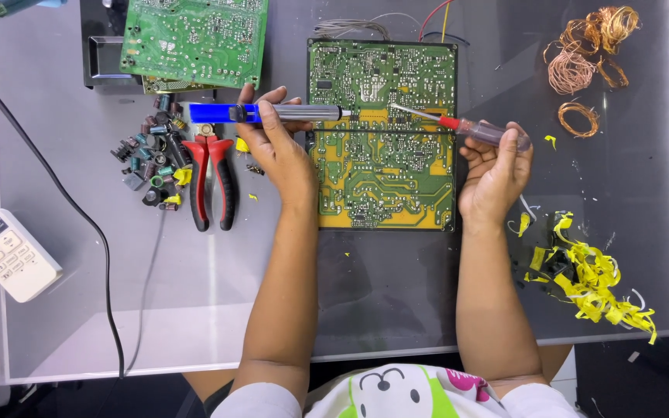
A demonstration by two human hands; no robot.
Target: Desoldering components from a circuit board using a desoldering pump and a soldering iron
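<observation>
Circuit board [382,166], green and yellow with its solder side up, is laid flat on the glass table [381,294] between the two forearms. A blue-handled desoldering pump [269,113] is gripped by the left hand [279,147], fingers curled closed around its grey barrel, and its tip is held at the board's upper left area. A screwdriver [458,124] with a clear handle and red collar is clasped in the closed right hand [497,170]; its thin shaft is angled leftward so that the tip is set on the board close to the pump's nozzle.

Red-handled pliers [212,178] are laid just left of the left hand, beside a heap of loose capacitors [152,166] and small parts. A second green circuit board [193,40] is propped on a black box at the top left. Copper wire coils [586,62] are gathered at the top right, and yellow tape scraps [594,282] are scattered at the lower right. A white remote control [8,254] is seen at the left edge, near a black cable [71,201] draped across the table.
</observation>
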